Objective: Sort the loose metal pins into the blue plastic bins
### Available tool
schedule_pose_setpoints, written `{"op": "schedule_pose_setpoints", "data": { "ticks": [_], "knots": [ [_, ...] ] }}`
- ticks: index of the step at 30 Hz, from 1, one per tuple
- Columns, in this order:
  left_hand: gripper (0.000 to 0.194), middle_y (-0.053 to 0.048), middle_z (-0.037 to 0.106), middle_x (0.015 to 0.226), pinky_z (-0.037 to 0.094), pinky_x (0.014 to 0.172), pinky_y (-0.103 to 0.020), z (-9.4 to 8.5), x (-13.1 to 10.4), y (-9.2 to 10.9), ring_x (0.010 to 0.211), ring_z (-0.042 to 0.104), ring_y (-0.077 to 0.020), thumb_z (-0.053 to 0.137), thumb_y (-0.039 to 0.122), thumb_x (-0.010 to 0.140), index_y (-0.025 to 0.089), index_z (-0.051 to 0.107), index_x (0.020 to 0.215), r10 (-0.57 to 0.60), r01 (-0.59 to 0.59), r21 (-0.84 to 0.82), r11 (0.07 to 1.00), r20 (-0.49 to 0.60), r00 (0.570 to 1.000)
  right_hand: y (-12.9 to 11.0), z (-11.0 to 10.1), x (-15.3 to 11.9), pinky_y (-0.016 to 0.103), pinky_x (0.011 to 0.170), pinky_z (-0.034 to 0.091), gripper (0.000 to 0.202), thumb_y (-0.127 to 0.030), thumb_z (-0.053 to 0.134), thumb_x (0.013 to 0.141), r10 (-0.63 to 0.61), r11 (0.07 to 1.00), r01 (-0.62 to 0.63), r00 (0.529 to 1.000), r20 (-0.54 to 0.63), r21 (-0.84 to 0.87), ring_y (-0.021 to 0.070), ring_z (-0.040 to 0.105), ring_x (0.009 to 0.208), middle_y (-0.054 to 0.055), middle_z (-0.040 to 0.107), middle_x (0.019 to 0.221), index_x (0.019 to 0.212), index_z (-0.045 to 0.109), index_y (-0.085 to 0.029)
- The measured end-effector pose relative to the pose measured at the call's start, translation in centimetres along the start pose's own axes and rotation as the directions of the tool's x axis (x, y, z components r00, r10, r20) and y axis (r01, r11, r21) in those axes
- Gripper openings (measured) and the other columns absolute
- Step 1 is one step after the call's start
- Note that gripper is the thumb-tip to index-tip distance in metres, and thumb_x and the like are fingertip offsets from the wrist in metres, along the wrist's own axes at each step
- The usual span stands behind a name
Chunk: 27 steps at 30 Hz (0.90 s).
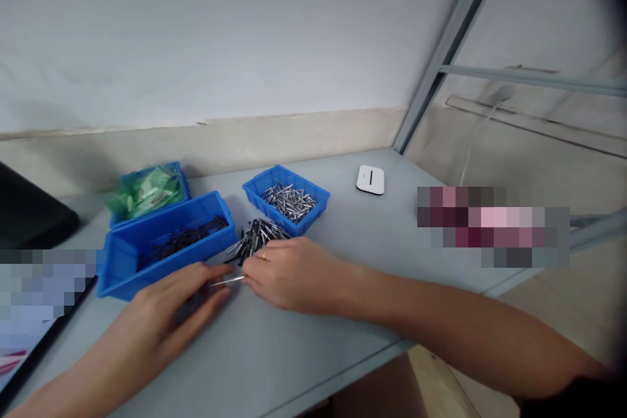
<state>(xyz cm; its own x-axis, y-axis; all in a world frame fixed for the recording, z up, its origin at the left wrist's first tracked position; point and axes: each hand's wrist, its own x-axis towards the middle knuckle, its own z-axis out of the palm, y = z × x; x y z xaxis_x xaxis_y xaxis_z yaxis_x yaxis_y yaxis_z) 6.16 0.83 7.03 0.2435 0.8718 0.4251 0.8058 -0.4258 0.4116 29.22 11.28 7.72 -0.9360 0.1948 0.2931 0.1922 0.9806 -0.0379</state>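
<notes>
One silver pin [228, 281] lay just on the near side of the loose pile of pins [257, 236], a little to its left, between the person's two hands. The right hand [294, 277], with a ring [264, 254] on one finger, was at the pile's near edge, its fingers curled in and pinching the right end of that pin. The rest of the pin stuck out leftward from this grip into the gap between the left thumb and forefinger. The left hand [169, 313] was to the near left of the pile, thumb and forefinger standing apart around the pin's other end; whether they touched it, or whether the remaining fingers grasped anything, I could not tell.

The pile sat straight on the grey table [289, 359] and mixed dark and silver pieces. Left of it stood a long blue bin [169, 217] holding dark pins [189, 236]. Just behind the pile, slightly to its right, was a smaller blue bin [313, 215] with silver pins [291, 201]. Farther back to the pile's left, a green bag [154, 191] filled another bin, and well to its right lay a white box [371, 179].
</notes>
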Motion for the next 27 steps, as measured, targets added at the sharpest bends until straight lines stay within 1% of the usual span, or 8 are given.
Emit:
{"op": "schedule_pose_setpoints", "data": {
  "ticks": [4,7,11,14,17,19,21,27],
  "knots": [
    [0.021,0.004,0.087,0.087,0.060,0.051,-0.016,-0.2,0.1,0.4,0.068,0.082,-0.0187,0.065,0.047,0.099,0.036,0.082,0.096,-0.066,0.071,-0.096,0.993,0.053,0.996,-0.1,0.4,0.0,0.029,0.064,0.041,0.030,-0.030,0.045,0.116,-0.052,0.999,0.051,0.997,-0.063,-0.008,0.0171,0.071,0.080,0.003,0.074,0.079,0.097,0.065,-0.018],
    [0.020,0.003,0.085,0.081,0.055,0.042,-0.013,-0.6,0.2,0.9,0.065,0.080,-0.0179,0.066,0.045,0.098,0.033,0.081,0.092,-0.090,0.093,-0.124,0.988,0.029,0.996,0.2,0.5,0.2,0.029,0.065,0.042,0.033,-0.033,0.043,0.117,-0.064,0.998,0.064,0.989,-0.130,-0.006,0.0161,0.071,0.080,0.002,0.075,0.082,0.099,0.067,-0.018],
    [0.023,0.002,0.082,0.077,0.057,0.046,-0.014,-1.0,0.2,0.7,0.064,0.079,-0.0177,0.065,0.048,0.099,0.031,0.079,0.090,-0.093,0.091,-0.088,0.992,-0.020,0.995,0.2,0.5,0.3,0.029,0.073,0.047,0.033,-0.031,0.040,0.116,-0.083,0.996,0.087,0.958,-0.274,0.002,0.0152,0.071,0.080,0.003,0.077,0.088,0.107,0.069,-0.018],
    [0.029,0.001,0.083,0.083,0.062,0.060,-0.020,-1.3,0.0,0.1,0.074,0.079,-0.0205,0.065,0.054,0.099,0.029,0.079,0.092,-0.159,0.159,-0.051,0.986,-0.009,0.987,-0.3,0.7,0.1,0.029,0.073,0.049,0.033,-0.029,0.041,0.112,-0.074,0.997,0.074,0.946,-0.316,-0.012,0.0172,0.072,0.084,0.004,0.078,0.092,0.133,0.064,-0.015],
    [0.034,0.001,0.083,0.088,0.063,0.067,-0.023,-1.5,-0.3,-0.4,0.077,0.077,-0.0209,0.066,0.061,0.097,0.030,0.079,0.095,-0.237,0.235,-0.031,0.972,-0.094,0.967,-1.2,1.2,-0.1,0.032,0.063,0.047,0.055,-0.034,0.047,0.109,-0.010,1.000,0.009,0.978,-0.207,-0.002,0.0206,0.072,0.078,0.006,0.079,0.091,0.158,0.044,-0.009],
    [0.030,0.004,0.082,0.085,0.060,0.062,-0.021,-1.7,-0.4,-0.5,0.071,0.075,-0.0184,0.069,0.060,0.095,0.031,0.079,0.093,-0.215,0.216,-0.001,0.976,-0.131,0.968,-1.4,1.4,-0.1,0.033,0.059,0.045,0.052,-0.035,0.050,0.108,0.001,1.000,-0.001,0.995,-0.102,0.001,0.0212,0.072,0.074,0.007,0.079,0.087,0.151,0.051,-0.007],
    [0.026,0.005,0.082,0.084,0.058,0.058,-0.020,-1.8,-0.3,-0.2,0.068,0.073,-0.0165,0.071,0.056,0.094,0.032,0.079,0.093,-0.189,0.193,0.021,0.981,-0.114,0.975,-1.4,1.5,-0.1,0.032,0.060,0.045,0.040,-0.035,0.049,0.109,-0.010,1.000,0.009,0.997,-0.072,-0.008,0.0202,0.071,0.073,0.005,0.077,0.079,0.137,0.063,-0.010],
    [0.030,0.001,0.080,0.086,0.060,0.061,-0.023,-1.4,-0.4,0.4,0.076,0.072,-0.0189,0.065,0.058,0.096,0.030,0.077,0.091,-0.294,0.290,-0.054,0.956,-0.107,0.950,-0.6,1.2,0.0,0.029,0.065,0.047,0.038,-0.031,0.040,0.112,-0.068,0.998,0.070,0.958,-0.277,-0.003,0.0171,0.070,0.076,0.003,0.075,0.076,0.134,0.066,-0.014]
  ]
}}
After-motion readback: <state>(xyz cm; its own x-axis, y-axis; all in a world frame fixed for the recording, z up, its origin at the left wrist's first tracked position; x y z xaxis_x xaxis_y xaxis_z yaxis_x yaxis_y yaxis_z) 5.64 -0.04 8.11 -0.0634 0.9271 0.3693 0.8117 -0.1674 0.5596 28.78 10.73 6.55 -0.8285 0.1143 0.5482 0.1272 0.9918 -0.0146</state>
